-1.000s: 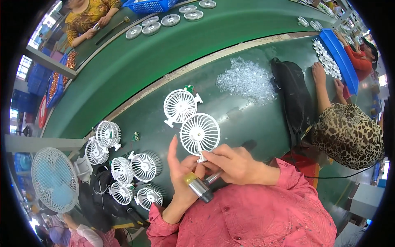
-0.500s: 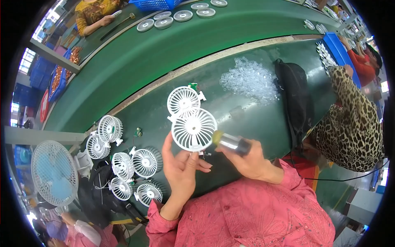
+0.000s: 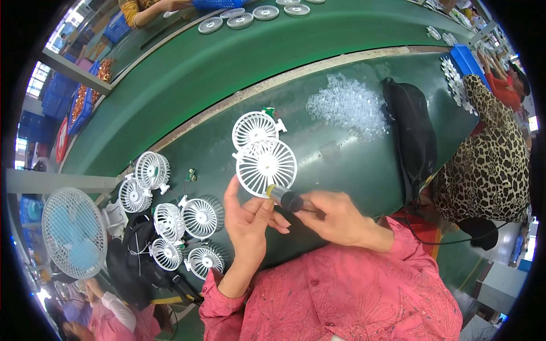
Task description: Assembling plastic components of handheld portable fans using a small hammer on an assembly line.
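My left hand (image 3: 248, 219) is closed on the lower rim of a round white fan housing (image 3: 273, 162), its slatted face turned up. Another white fan housing (image 3: 254, 129), with a small green circuit board (image 3: 269, 111) beside it, lies just beyond and partly behind the held one. Between the fingers of my right hand (image 3: 335, 216) is a short cylindrical tool (image 3: 282, 197), yellowish at the front and black at the rear. Its yellow end overlaps the housing's lower rim, close to my left thumb; its tip is hidden, so contact cannot be told.
Several white fan housings (image 3: 199, 219) stand at left near a larger fan (image 3: 74, 233). A heap of small clear pieces (image 3: 347, 105) and a black bag (image 3: 410, 122) lie to the right. Beyond runs a green conveyor (image 3: 187, 85). A person in leopard print (image 3: 483, 165) sits at right.
The tool in my right hand has swung left and down, from the housing's right side to its lower rim. My left hand still holds the housing.
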Demonstrator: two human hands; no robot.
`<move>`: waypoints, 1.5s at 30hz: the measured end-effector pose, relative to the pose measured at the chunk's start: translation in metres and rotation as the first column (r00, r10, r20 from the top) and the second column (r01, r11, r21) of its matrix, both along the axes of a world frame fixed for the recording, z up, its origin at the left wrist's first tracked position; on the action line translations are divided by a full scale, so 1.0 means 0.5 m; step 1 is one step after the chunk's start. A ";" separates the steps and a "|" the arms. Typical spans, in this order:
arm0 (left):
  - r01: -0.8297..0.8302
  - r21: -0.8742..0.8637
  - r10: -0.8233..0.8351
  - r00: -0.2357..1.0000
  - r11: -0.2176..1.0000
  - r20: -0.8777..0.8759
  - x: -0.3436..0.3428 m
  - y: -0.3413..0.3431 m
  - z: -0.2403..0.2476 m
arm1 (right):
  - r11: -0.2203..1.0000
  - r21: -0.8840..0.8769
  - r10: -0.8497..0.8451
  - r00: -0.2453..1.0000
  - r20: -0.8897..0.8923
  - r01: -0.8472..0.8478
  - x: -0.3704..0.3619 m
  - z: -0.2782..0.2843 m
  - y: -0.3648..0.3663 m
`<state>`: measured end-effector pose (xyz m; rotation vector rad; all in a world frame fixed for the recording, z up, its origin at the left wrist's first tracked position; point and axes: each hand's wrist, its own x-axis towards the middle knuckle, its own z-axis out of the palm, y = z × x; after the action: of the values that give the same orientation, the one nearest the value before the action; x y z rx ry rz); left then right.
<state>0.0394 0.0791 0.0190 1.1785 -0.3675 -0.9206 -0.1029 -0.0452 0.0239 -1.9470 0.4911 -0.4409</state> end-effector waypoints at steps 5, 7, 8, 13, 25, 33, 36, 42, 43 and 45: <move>0.016 0.020 -0.016 1.000 1.000 0.014 -0.001 0.004 -0.001 | 0.950 -0.297 0.087 0.995 -0.041 -0.095 -0.006 0.004 -0.017; 0.065 0.040 -0.066 0.997 0.997 0.037 0.002 0.010 0.000 | 0.979 -0.184 0.084 0.995 -0.044 -0.091 -0.004 0.017 -0.029; 0.063 0.040 -0.065 0.997 0.997 0.036 0.004 0.010 0.003 | 0.994 -0.072 0.082 0.996 -0.045 -0.085 -0.003 0.022 -0.032; 0.126 0.108 -0.128 0.992 0.986 0.012 0.000 0.004 0.016 | 0.999 0.019 -0.041 0.997 -0.072 0.042 -0.008 0.022 -0.029; 0.128 0.096 -0.097 0.957 0.987 -0.272 -0.017 0.006 0.025 | 0.873 -0.455 0.170 0.984 -0.049 -0.174 0.003 0.014 0.006; 0.082 0.123 -0.147 0.548 0.989 0.823 -0.038 0.042 0.007 | 0.840 0.518 -0.108 0.986 -0.130 0.160 0.017 0.032 -0.058; 0.080 0.166 -0.180 0.221 0.983 0.959 -0.042 0.021 0.001 | 0.798 0.561 -0.087 0.962 -0.257 0.222 0.038 0.006 -0.077; 0.026 0.369 -0.370 0.024 0.929 0.929 -0.033 0.019 -0.057 | 0.998 0.000 -0.057 0.869 -0.491 0.066 0.035 -0.062 -0.099; 0.039 0.343 -0.343 0.007 0.939 0.939 -0.025 0.016 -0.060 | 0.998 0.000 -0.059 0.867 -0.496 0.068 0.030 -0.067 -0.098; 0.048 0.346 -0.349 0.054 0.937 0.936 -0.030 0.012 -0.048 | 0.978 -0.207 -0.069 0.937 -0.344 -0.004 0.015 -0.079 -0.097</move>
<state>0.0244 0.0854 -0.0048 1.9236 -1.6840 -0.1539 -0.0956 -0.0936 -0.0156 -2.2330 0.7298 -0.1668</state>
